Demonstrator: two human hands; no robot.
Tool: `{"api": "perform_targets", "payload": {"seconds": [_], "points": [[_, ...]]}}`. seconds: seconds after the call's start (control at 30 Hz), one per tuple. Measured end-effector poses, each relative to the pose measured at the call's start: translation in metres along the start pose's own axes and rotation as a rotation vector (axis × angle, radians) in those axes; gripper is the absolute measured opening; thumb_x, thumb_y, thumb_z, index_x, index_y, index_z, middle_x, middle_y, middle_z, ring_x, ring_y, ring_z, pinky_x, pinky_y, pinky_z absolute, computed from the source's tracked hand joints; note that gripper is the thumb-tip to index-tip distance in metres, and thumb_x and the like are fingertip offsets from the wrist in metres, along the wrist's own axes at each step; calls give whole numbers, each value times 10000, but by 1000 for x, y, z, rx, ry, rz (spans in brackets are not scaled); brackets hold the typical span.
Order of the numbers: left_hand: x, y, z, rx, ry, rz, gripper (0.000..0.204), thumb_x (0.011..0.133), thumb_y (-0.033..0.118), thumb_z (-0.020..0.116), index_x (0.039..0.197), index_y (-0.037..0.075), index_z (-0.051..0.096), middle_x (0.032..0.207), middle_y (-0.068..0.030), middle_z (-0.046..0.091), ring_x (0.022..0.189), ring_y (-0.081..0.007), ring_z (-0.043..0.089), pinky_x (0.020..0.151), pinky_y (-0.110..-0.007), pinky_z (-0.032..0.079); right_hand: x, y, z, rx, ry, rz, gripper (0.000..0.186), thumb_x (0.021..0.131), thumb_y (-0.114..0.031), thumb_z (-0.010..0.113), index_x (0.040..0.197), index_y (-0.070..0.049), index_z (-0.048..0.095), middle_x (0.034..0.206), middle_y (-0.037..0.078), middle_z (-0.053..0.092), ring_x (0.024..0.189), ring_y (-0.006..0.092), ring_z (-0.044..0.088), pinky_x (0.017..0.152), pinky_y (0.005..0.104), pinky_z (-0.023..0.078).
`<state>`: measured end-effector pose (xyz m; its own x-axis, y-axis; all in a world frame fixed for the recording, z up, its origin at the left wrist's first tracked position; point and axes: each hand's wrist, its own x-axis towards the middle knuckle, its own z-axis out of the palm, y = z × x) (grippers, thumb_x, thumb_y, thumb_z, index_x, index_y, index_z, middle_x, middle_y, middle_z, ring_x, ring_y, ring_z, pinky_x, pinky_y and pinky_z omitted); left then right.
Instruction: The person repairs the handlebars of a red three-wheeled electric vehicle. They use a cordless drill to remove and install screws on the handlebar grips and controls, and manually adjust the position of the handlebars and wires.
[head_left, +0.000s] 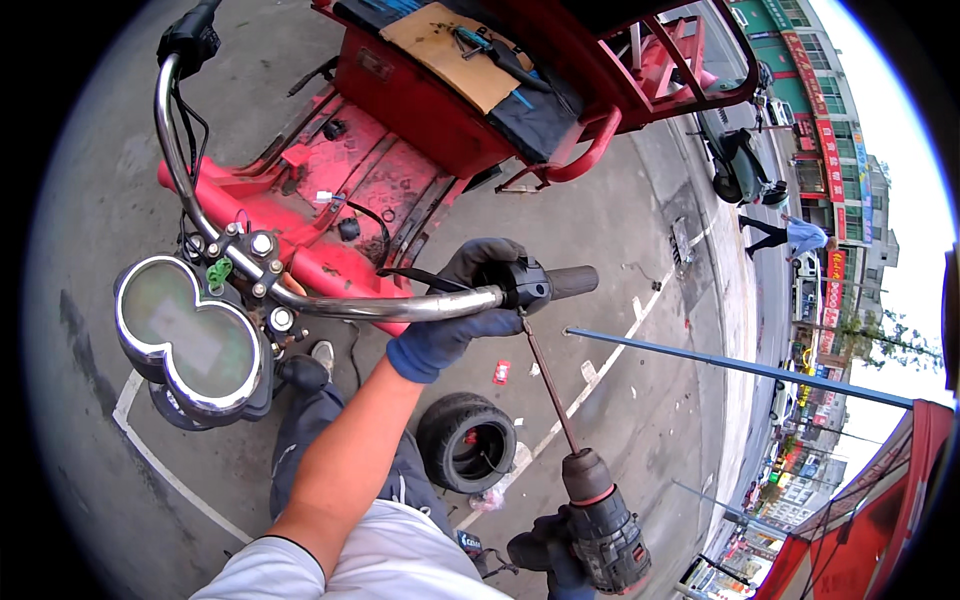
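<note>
Pointing up and slightly left in the view, the drill (610,545) lies low at the right of the person's body, its long axis carried on by a slender bit (550,385) that slants toward the underside of the switch housing (526,284). The tip meets the housing's lower edge; whether it sits in a screw I cannot tell. The right hand (568,578), gloved and partly cut off by the lower edge, is wrapped around the drill's handle. The left hand (455,332), gloved too, clasps the housing where the chrome handlebar (390,306) ends in a black grip (574,282), which points right.

Bare pavement (640,455) spreads right of the bit, as far as the blue pole (740,366) slanting across. On the bit's left, a tyre (466,443) lies on the ground, near the person's leg (300,430). Beyond the handlebar, the red footwell (365,185) bounds the space at upper left.
</note>
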<state>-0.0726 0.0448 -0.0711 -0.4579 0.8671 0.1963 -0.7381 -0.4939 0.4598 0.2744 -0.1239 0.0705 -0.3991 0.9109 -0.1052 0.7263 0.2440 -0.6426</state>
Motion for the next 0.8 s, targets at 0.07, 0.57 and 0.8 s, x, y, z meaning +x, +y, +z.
{"api": "perform_targets", "payload": {"seconds": [0.07,0.57,0.8], "points": [[1,-5,4,-45,-8,-18,664,686,76,829,1255,77,487,1227,-59,535,1129,-164,530,1001,-332,440,14,-39,2,85,-4,193,439,835,-180,719,1235,-56,587,1021,67,684,995,193,612,926,362,468],[1,0,-5,-28,-50,-75,702,673,98,866,1254,110,474,1235,-49,514,1145,-165,528,1003,-325,443,74,-51,-5,126,-94,368,433,842,-202,701,1220,-33,573,953,60,666,939,196,602,897,365,473],[-1,2,-4,7,-46,-43,732,694,141,870,1283,94,439,1207,-43,531,1106,-146,544,985,-309,446,90,-47,9,63,-96,347,430,834,-200,706,1211,-36,578,950,60,667,933,197,604,891,365,475]]}}
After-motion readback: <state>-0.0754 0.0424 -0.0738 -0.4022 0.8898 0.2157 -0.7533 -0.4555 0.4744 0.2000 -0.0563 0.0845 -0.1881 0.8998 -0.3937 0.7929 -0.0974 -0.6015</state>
